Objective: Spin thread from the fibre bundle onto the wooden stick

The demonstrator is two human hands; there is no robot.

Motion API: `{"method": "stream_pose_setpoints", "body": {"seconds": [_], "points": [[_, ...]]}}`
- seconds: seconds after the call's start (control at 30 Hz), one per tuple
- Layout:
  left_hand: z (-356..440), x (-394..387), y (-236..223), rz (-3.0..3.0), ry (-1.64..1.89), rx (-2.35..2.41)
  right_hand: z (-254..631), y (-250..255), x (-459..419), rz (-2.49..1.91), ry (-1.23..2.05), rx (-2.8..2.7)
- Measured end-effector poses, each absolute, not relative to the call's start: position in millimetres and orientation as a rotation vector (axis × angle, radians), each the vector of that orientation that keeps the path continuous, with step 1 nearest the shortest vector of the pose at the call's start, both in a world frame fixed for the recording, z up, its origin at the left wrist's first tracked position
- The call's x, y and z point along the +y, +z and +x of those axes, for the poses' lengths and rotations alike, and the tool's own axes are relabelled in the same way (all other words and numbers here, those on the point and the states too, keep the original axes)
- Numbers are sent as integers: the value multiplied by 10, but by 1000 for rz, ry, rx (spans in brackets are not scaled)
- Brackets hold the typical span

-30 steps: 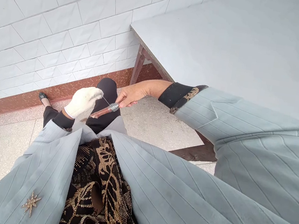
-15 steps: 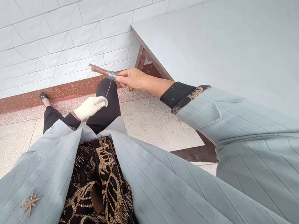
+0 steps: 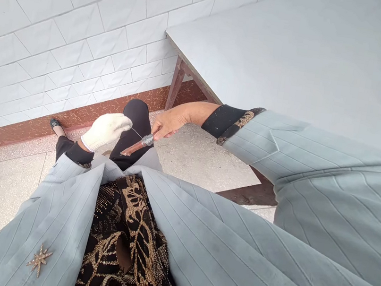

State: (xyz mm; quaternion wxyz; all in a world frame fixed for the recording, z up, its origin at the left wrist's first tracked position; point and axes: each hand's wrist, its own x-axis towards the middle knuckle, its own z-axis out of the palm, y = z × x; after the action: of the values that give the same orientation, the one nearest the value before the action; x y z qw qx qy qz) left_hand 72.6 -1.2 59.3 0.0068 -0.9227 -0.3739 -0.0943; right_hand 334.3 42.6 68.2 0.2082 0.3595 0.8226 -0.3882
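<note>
- Stick (image 3: 133, 147): over the knee (image 3: 137, 110), tilted, wire coil (image 3: 147, 140) wrapped around it.
- Right hand (image 3: 169, 123): bare, right of knee, gripping stick just beside coil.
- Left hand (image 3: 107, 129): white-gloved, left of knee, pinching strand (image 3: 137, 132) that runs to coil.

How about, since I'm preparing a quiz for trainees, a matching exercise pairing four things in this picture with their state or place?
Things:
1. left hand
2. right hand
3. wire
4. star-shaped brooch

State or place:
A. wound around the stick
B. on the front of the jacket
C. in a white glove
D. bare, gripping

Pairs: 1-C, 2-D, 3-A, 4-B
</note>
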Motion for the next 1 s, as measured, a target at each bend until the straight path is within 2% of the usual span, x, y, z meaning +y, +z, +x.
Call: {"method": "stream_pose_setpoints", "body": {"seconds": [0.13,0.23,0.37,0.47,0.6,0.67,0.83,0.93,1.0], "points": [[782,21,597,-2999,-535,-1414,3367,741,409,801,-1336,2239],[847,26,468,-3084,-722,-1645,3382,829,368,834,-1475,2395],[895,2,220,-3187,-783,-1787,3352,856,333,1394,-1602,2727],[888,-22,134,-3267,-824,-1754,3325,832,346,1890,-1620,2743],[880,-56,222,-3238,-665,-1567,3332,830,398,2181,-1586,2607],[885,-82,302,-3162,-558,-1498,3349,822,438,2228,-1439,2544],[831,-115,456,-2883,-420,-1402,3398,730,537,1962,-877,2578],[740,-84,493,-2734,-470,-1385,3405,687,523,1625,-835,2594],[690,-52,503,-2699,-508,-1403,3392,676,489,1354,-930,2513]]}}
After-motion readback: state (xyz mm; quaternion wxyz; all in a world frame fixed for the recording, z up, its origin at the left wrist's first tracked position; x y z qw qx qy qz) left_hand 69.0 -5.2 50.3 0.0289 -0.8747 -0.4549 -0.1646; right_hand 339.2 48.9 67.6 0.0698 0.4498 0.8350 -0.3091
